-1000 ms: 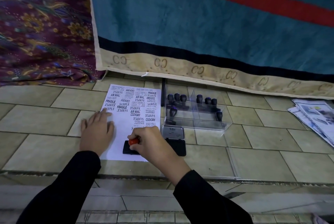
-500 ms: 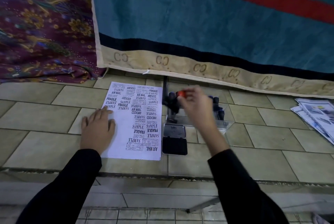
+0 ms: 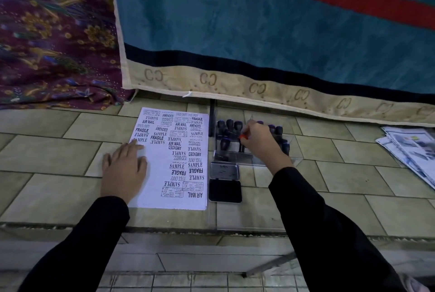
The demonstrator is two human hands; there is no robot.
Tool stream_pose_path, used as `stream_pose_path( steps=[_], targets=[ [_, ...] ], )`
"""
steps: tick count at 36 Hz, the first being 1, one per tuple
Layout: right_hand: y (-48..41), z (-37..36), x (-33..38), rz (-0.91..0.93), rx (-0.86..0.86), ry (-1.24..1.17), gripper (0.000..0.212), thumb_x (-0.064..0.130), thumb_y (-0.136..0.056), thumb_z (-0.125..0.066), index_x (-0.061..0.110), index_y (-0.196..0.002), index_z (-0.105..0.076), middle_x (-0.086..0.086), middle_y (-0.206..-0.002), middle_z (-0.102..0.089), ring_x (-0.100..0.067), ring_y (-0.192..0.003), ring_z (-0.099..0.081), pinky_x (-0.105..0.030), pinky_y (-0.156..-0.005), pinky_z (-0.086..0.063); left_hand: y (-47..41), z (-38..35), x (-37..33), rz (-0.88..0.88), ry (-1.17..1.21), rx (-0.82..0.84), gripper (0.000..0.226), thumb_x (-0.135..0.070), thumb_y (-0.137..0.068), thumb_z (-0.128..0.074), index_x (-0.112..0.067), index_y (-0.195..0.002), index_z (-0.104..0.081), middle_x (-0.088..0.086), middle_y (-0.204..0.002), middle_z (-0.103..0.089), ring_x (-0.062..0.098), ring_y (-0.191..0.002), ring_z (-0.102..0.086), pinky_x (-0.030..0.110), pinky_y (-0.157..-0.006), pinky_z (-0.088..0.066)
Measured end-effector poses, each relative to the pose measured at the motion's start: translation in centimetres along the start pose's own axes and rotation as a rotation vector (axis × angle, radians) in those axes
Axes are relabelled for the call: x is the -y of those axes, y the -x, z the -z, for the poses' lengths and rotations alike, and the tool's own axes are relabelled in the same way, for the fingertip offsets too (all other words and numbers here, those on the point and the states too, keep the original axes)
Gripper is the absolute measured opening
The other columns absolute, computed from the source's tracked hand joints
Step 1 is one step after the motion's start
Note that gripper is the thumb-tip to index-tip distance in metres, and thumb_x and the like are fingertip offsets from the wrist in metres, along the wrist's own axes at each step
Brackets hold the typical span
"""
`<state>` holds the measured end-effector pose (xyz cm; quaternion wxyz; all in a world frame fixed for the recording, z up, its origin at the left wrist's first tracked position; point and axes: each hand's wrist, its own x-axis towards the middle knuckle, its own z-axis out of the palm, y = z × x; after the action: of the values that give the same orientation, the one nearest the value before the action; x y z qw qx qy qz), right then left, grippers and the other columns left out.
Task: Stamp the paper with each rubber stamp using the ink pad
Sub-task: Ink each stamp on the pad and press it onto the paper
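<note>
- The right hand (image 3: 257, 142) had been carried from the ink pad (image 3: 225, 190) back to the clear stamp case (image 3: 249, 157), fingers pinched on the red-handled stamp (image 3: 242, 137) — one impression judged finished, a swap due.
- The left hand (image 3: 124, 169) was kept spread flat on the paper (image 3: 153, 188).
- The paper lay on the tiled tabletop (image 3: 341, 181), long axis running away from the person; prints faced both ways.

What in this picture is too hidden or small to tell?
- Red stamp: head view, mostly covered by the right hand.
- Ink pad lid lettering: too small.
- Papers: cut by the right edge.
- Paper left edge: under the left hand.
</note>
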<state>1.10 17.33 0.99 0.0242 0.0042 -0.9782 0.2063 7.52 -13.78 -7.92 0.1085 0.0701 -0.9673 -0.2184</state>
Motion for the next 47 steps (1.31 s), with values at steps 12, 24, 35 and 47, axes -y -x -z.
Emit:
stream_pose_path(
  steps=[12,24,35,47],
  targets=[
    [-0.2,-0.2,1.0,-0.078,0.180,0.101,0.020,0.002,-0.091,-0.048,-0.001,-0.104,-0.064,-0.021,-0.108,-0.065,-0.034,-0.107,-0.058,-0.038,-0.089,-0.051,0.4,0.5,-0.3,-0.014,0.024,0.005,0.029,-0.018,-0.093,-0.047,-0.027,-0.119,-0.055,-0.002,-0.146,-0.044,0.022,-0.134,-0.040,0.047,-0.113,-0.016],
    [0.2,4.1,-4.9,-0.270,-0.106,0.187,0.015,-0.003,-0.087,-0.049,-0.003,-0.094,-0.063,-0.024,-0.096,-0.065,-0.037,-0.089,-0.063,-0.032,-0.064,-0.043,0.1,0.5,0.3,-0.024,0.009,0.093,0.035,-0.035,-0.090,-0.056,-0.030,-0.124,-0.049,-0.004,-0.151,-0.035,0.021,-0.138,-0.031,0.048,-0.115,-0.011],
    [-0.8,2.8,-6.6,-0.329,0.025,0.358,0.020,-0.001,-0.086,-0.055,0.000,-0.106,-0.059,-0.020,-0.109,-0.063,-0.034,-0.102,-0.062,-0.034,-0.076,-0.050,-0.4,0.4,1.1,-0.046,-0.020,0.159,0.042,-0.046,-0.091,-0.051,-0.033,-0.130,-0.043,-0.007,-0.154,-0.026,0.018,-0.142,-0.024,0.051,-0.116,-0.011],
    [-0.9,1.5,-6.4,-0.302,0.048,0.355,0.030,0.013,-0.083,-0.064,0.005,-0.111,-0.055,-0.015,-0.108,-0.062,-0.030,-0.096,-0.064,-0.028,-0.065,-0.045,-1.0,0.7,1.5,-0.058,0.030,0.131,0.040,-0.045,-0.084,-0.063,-0.032,-0.119,-0.051,0.001,-0.140,-0.030,0.026,-0.129,-0.039,0.048,-0.114,-0.014]
  ],
)
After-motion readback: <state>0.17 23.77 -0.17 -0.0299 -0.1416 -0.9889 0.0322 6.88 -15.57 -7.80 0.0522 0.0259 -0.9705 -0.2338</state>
